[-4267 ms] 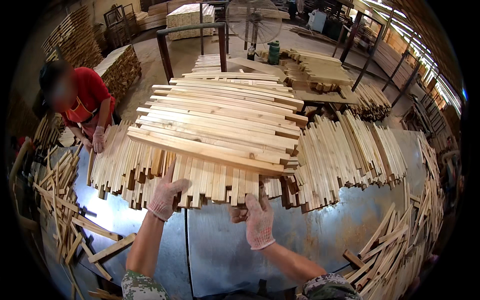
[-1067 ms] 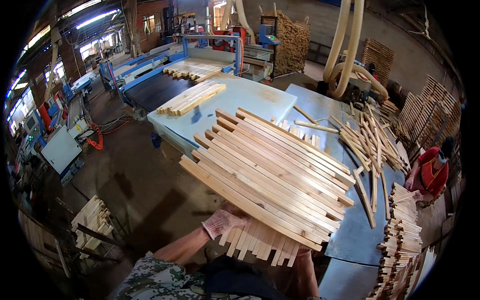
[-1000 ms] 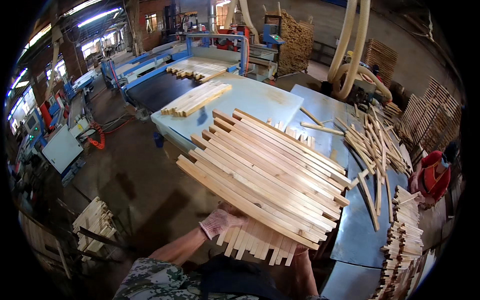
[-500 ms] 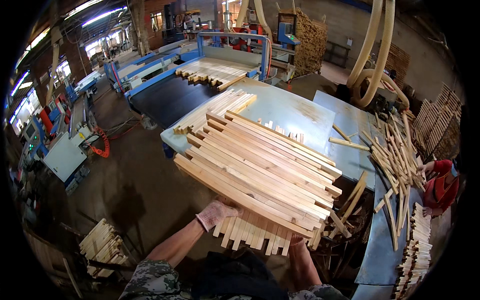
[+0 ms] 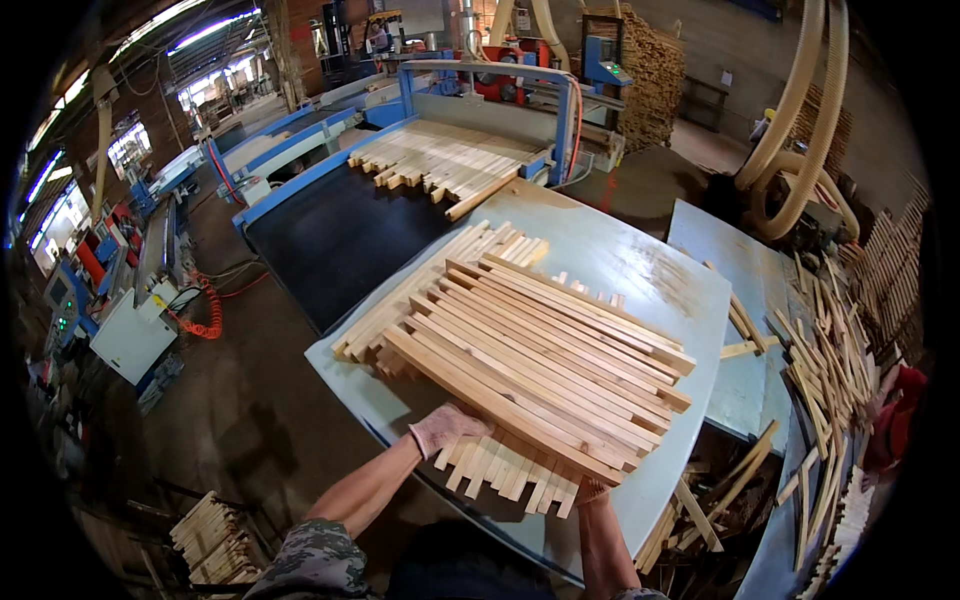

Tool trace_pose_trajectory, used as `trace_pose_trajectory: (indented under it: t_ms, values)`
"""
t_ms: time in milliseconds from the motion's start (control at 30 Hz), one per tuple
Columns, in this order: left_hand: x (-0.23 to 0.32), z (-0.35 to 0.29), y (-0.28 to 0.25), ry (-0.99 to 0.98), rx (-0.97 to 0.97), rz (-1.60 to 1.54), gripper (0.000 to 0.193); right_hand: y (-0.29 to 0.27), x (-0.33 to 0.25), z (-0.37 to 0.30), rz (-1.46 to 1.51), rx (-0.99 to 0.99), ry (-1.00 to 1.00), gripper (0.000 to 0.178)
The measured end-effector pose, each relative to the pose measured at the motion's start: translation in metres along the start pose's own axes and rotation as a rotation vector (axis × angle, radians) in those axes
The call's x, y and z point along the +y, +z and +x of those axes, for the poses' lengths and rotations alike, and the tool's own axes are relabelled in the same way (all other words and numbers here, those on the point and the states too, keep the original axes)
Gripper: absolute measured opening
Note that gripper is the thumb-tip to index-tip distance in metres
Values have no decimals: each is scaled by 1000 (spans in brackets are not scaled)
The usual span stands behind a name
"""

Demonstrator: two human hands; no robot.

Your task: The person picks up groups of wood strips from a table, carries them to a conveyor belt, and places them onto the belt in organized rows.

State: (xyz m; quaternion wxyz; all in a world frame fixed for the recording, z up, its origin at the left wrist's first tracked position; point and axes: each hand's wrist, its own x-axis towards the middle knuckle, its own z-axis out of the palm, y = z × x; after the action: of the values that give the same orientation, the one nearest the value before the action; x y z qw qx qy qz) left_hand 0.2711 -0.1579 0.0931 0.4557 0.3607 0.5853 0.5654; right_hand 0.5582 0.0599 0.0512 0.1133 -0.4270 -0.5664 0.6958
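Note:
A wide load of pale wooden strips [image 5: 540, 362] lies tilted in front of me, its ends uneven. Beneath its near edge, more strips [image 5: 512, 468] run crosswise and stick out toward me. My left hand [image 5: 450, 428], in a pale knitted glove, grips the load from below at the near left; its fingers are partly hidden under the wood. At the near right corner my right hand [image 5: 592, 492] holds the underside, most of its fingers out of sight. The load is over a light grey metal table [image 5: 640, 245], and its far left side meets other strips [image 5: 405, 305] lying there.
Beyond the table is a black conveyor belt [image 5: 350, 235] bearing a row of strips [image 5: 445, 150] before a blue machine frame [image 5: 490, 68]. Loose sticks [image 5: 835, 370] are heaped at the right, beside a person in red [image 5: 893, 430]. Thick hoses [image 5: 790, 110] hang behind.
I have moved forward with the load, so the table now reaches beneath it and closer to my body. Both hands keep their hold. The person at the right has slid toward the picture's rim.

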Motion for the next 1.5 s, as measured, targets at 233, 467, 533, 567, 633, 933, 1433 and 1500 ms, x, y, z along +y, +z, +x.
trace_pose_trajectory:
  t_ms: [233,467,533,567,633,933,1433,1500]
  values:
    - [65,21,1,-144,-138,602,44,0,-21,30,-127,34,12,57]
    - [59,32,-12,-181,-197,641,54,-2,-42,38,-308,69,-38,58]
    - [36,32,-24,67,-312,1128,45,3,-52,37,-370,88,-32,58]
    - [47,33,-17,-50,-211,991,50,5,-59,38,-392,108,-23,58]
    - [108,21,10,-316,93,545,64,1,-64,33,-417,160,-13,58]
    - [100,-53,22,5,185,935,91,10,-69,12,-482,265,-6,59]
    - [93,-80,14,231,76,1181,94,37,-67,-4,-725,438,-21,60]
    - [97,-76,6,159,36,1194,95,42,-65,-7,-778,460,-32,61]
